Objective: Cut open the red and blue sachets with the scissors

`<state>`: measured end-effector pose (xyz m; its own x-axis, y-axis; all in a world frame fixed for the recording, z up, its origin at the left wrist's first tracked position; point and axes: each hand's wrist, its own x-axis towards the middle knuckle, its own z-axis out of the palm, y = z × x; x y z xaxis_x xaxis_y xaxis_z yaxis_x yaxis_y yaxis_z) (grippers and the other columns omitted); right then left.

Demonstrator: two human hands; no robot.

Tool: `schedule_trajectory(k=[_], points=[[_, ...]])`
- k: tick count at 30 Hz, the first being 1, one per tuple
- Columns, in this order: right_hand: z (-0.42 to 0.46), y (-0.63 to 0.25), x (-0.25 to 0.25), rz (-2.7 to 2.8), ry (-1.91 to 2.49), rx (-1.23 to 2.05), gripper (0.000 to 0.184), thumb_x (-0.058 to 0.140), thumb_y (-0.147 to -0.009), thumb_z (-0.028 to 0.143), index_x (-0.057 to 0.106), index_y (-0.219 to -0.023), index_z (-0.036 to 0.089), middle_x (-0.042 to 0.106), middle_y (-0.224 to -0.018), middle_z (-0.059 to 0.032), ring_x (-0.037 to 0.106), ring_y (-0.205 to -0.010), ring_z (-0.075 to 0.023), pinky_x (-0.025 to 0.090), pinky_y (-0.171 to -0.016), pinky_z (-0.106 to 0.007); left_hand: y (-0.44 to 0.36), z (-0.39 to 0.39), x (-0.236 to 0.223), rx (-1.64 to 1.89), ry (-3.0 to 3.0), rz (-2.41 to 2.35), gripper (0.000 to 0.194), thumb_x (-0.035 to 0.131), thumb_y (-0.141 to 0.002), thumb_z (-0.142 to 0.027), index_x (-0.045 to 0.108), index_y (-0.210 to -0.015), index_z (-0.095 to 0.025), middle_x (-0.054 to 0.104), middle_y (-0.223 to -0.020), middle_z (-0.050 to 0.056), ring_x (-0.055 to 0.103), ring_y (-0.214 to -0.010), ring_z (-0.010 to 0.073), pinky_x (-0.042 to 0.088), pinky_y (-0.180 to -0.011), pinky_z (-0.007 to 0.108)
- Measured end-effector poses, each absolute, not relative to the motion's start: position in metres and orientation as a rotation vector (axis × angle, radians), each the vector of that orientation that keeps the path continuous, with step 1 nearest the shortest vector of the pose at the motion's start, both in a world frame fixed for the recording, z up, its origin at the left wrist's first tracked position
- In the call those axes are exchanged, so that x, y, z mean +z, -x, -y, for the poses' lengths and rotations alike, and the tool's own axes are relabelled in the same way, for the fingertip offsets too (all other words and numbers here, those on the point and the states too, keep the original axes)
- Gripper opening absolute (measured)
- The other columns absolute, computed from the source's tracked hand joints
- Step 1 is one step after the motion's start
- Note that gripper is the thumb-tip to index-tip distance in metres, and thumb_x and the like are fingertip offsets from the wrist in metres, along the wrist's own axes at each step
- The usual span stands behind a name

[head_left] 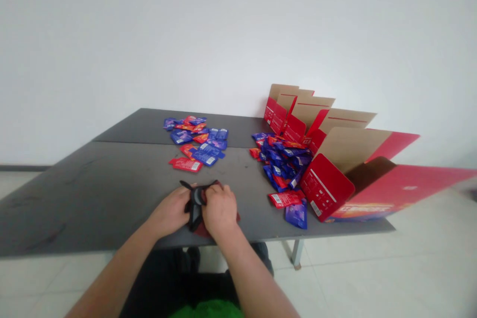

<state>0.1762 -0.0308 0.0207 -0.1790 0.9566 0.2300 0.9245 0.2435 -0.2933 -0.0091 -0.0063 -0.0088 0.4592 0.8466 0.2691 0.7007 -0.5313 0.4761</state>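
Note:
Near the table's front edge my left hand grips the side of a black object with a dark grey rounded part and thin strap-like ends; its kind I cannot make out. From the other side, my right hand is closed, fingers curled down against the same object. Beneath it and my right hand shows a dark red flat piece, mostly hidden. Ahead of my hands, red and blue packets lie in a loose spread.
To the right, more red and blue packets form a heap. Beside it, several red cardboard boxes stand in a row with flaps up, the nearest jutting past the table's right edge. The grey table reaches back toward a white wall.

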Motion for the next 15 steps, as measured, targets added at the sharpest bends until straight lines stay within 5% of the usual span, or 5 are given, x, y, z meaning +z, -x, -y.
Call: schedule_trajectory(k=[6,11,15], points=[[0.020,-0.236,0.030,1.985,2.002,0.043,0.015,0.059,-0.092,0.016,0.072,-0.100,0.018,0.071,-0.107,-0.0100,0.057,-0.100,-0.0255,0.043,-0.084,-0.035,0.011,0.007,-0.012,0.651,-2.414,-1.406,0.053,0.070,-0.088,-0.050,0.066,-0.134,-0.025,0.062,-0.148,0.010,0.056,-0.137,0.0323,0.043,-0.119,0.049],[0.026,-0.170,0.033,2.130,1.708,0.085,0.014,0.058,-0.096,0.024,0.071,-0.100,0.021,0.071,-0.108,-0.0081,0.056,-0.102,-0.0263,0.044,-0.083,-0.036,0.011,0.004,-0.013,0.655,-2.387,-1.346,0.043,0.061,-0.089,-0.029,0.069,-0.131,-0.023,0.071,-0.133,0.011,0.065,-0.124,0.0308,0.050,-0.112,0.046],[0.030,-0.164,0.020,2.143,1.712,0.129,0.017,0.055,-0.097,0.021,0.072,-0.095,0.021,0.071,-0.104,-0.0079,0.057,-0.100,-0.0259,0.044,-0.081,-0.035,0.010,0.005,-0.010,0.665,-2.397,-1.328,0.042,0.063,-0.088,-0.032,0.071,-0.129,-0.024,0.070,-0.135,0.010,0.062,-0.129,0.0316,0.047,-0.116,0.046]])
